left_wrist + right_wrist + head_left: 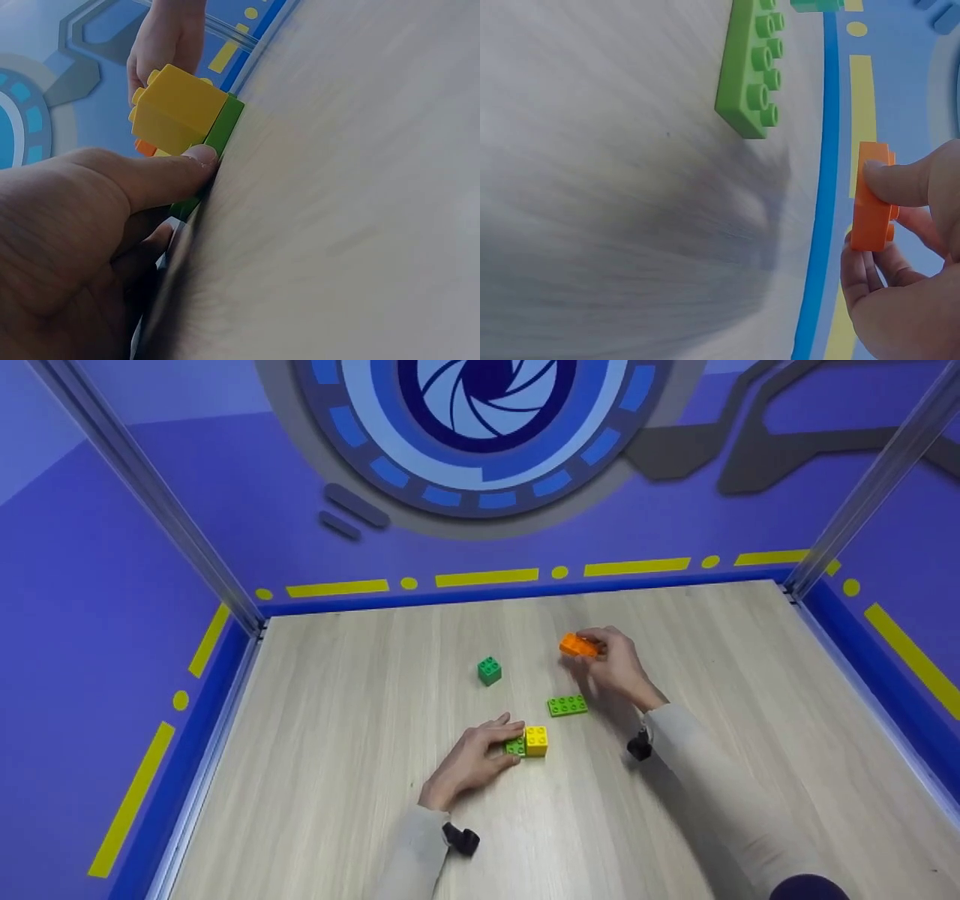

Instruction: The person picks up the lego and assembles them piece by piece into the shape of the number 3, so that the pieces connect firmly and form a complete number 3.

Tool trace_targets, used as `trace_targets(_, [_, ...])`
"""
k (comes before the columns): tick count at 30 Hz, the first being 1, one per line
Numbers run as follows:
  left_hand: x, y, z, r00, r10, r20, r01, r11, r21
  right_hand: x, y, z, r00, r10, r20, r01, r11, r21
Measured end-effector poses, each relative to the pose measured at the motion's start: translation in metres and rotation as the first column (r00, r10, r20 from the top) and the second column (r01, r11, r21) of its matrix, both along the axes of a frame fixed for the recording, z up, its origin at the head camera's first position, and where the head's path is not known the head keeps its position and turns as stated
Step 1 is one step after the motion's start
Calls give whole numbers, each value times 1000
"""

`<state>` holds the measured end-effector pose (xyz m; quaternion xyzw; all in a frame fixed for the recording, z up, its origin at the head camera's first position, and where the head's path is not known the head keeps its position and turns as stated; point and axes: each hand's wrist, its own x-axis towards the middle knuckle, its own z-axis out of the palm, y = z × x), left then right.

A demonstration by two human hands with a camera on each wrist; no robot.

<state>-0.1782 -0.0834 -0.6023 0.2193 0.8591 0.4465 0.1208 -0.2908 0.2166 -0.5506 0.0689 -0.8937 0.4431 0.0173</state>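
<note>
My left hand [474, 751] grips a flat light-green brick [515, 746] at its left end, thumb in front and fingers behind. On that brick's right end sits a yellow brick [536, 741], seen side-on in the left wrist view with the green layer under it. Farther back, my right hand [616, 666] pinches an orange brick [576, 644] between thumb and fingers, raised above the table with a shadow below. Between the two hands lies another flat light-green brick [568, 705], studs up. A small dark-green brick [490, 670] stands behind the left hand.
The wooden table [337, 697] is bordered by a blue patterned back wall [420, 551] and side walls, with metal posts [180, 525] at the corners. A dark round object [808, 886] shows at the bottom right edge.
</note>
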Motion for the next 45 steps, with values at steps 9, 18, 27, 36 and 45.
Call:
trace_targets(9, [0, -1, 0, 1000, 1, 1, -1, 1000, 20, 3, -3, 3, 999, 42, -34, -42, 999, 5])
trace_targets(18, [1, 1, 1, 1000, 5, 16, -5, 1000, 2, 11, -5, 9, 998, 63, -9, -63, 998, -9])
trace_targets(27, [1, 1, 2, 999, 13, 45, -14, 1000, 15, 15, -7, 16, 996, 77, 38, -76, 997, -30])
trace_targets(36, [1, 1, 1, 999, 16, 38, -16, 1000, 6, 22, -11, 22, 989, 146, -8, -147, 989, -21])
trace_targets(45, [1, 1, 1, 1000, 7, 27, -6, 1000, -12, 33, -18, 30, 977, 209, -44, -209, 978, 3])
